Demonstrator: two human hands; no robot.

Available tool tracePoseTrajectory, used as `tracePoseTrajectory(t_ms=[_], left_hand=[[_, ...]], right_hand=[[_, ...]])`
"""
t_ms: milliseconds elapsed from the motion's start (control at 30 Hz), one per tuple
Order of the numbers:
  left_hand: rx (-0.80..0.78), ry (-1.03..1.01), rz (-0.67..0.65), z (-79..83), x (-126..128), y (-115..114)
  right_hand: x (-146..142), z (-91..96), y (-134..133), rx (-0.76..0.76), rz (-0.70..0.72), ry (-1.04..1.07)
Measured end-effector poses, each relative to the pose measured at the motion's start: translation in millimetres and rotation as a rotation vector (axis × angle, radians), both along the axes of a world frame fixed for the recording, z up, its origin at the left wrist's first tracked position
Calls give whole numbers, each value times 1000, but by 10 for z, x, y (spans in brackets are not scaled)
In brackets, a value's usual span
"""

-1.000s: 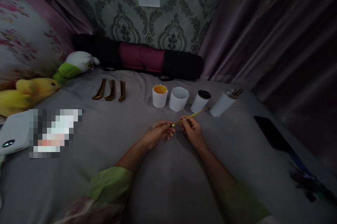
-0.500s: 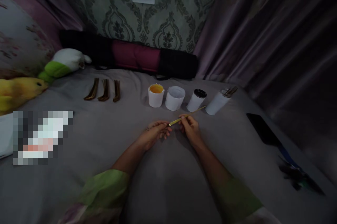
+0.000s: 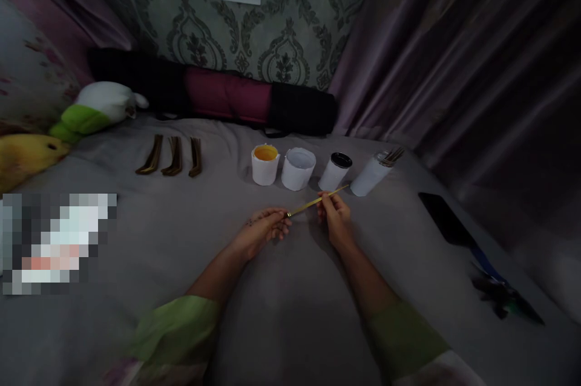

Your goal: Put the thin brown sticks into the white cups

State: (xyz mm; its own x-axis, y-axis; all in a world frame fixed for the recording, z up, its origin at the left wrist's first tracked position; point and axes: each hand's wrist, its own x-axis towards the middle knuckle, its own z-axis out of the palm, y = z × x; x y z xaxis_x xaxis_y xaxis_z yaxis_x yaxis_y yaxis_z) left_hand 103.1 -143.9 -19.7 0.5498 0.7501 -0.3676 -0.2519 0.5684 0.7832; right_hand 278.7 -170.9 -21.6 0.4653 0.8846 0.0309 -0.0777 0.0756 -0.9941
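A slim gold-coloured paintbrush (image 3: 305, 207) spans my two hands above the bedsheet, slanting up to the right. My left hand (image 3: 263, 230) pinches its lower end near a shiny band; the fingertips hide the tip. My right hand (image 3: 334, 215) grips the handle further up, and the thin end sticks out beyond the fingers. Behind the hands stand a white tub of orange-yellow paint (image 3: 264, 171), a white tub with pale grey content (image 3: 298, 177), a white can with a black top (image 3: 333, 175) and a tilted-looking pale container (image 3: 370, 177) holding several thin sticks.
Three bent brown bundles (image 3: 171, 157) lie at the left. Plush toys (image 3: 102, 104) and a long black and maroon bag (image 3: 227, 94) line the back. At the right lie a dark phone-like slab (image 3: 445, 218) and a dark cluttered item with a blue strap (image 3: 494, 271).
My right hand has slid to the right along the paintbrush, away from my left hand, which keeps its pinch. The view has turned slightly to the right.
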Motion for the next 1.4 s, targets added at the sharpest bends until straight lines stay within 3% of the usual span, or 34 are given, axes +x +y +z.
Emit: tracePoseTrajectory(t_ms=[767, 1067, 1400], left_hand=[[-4, 21, 6, 28, -12, 2], [8, -30, -22, -65, -28, 31], [-8, -29, 9, 38, -41, 2]], right_hand=[[222, 117, 10, 97, -134, 33], [266, 121, 11, 128, -151, 38], [302, 125, 9, 145, -162, 46]])
